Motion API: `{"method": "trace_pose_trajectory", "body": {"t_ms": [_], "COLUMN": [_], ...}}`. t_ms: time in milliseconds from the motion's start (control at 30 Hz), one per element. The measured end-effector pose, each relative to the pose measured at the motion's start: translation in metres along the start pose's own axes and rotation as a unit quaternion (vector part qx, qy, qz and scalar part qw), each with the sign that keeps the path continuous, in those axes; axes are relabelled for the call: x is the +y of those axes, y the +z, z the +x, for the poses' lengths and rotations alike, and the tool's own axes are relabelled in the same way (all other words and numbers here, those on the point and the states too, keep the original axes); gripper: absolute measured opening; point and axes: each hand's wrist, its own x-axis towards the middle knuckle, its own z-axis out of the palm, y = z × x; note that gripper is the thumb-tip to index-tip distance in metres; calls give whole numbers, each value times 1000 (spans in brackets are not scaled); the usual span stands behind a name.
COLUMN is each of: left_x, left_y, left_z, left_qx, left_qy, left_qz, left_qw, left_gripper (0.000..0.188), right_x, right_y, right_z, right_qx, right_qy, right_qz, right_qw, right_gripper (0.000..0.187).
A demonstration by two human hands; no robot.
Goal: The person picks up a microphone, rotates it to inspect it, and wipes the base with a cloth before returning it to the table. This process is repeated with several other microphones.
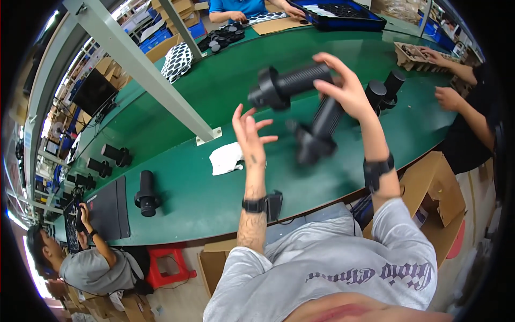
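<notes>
Right hand (350, 92) pinches black tube (301, 80). Left hand (251, 138) spread wide nearby. Blue tray (351, 24) holds black pieces (340, 9).

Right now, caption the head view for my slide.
Right fingers grip a ribbed, flanged black cylinder over the green workbench, a blurred second cylinder below; left fingers spread nearby.

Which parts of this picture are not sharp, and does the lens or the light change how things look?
Head view: the lower black tube under the right hand is smeared, probably by motion; head view: the green table has a bent near edge, and the corners go black; head view: bright patches at the lower left look washed out.
</notes>
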Motion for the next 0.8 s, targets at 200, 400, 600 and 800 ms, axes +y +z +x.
{"method": "trace_pose_trajectory", "body": {"t_ms": [200, 400, 600, 800], "left_x": [71, 86, 94, 100], "left_y": [-18, -15, -9, -6], "left_z": [-97, -128, -143, -152], "left_qx": [-36, -80, -95, -119], "left_qy": [42, 214, 275, 372], "left_qz": [133, 307, 355, 398], "left_qw": [990, 924, 888, 830], "left_gripper": [46, 59, 63, 53], "right_x": [40, 39, 29, 22], "right_y": [42, 69, 61, 53], "right_z": [-115, -134, -135, -141], "right_qx": [0, 4, -5, -68], "right_qy": [74, 117, 138, 142], "right_qz": [392, 561, 588, 580], "right_qw": [917, 820, 797, 799], "right_gripper": [66, 75, 78, 80]}}
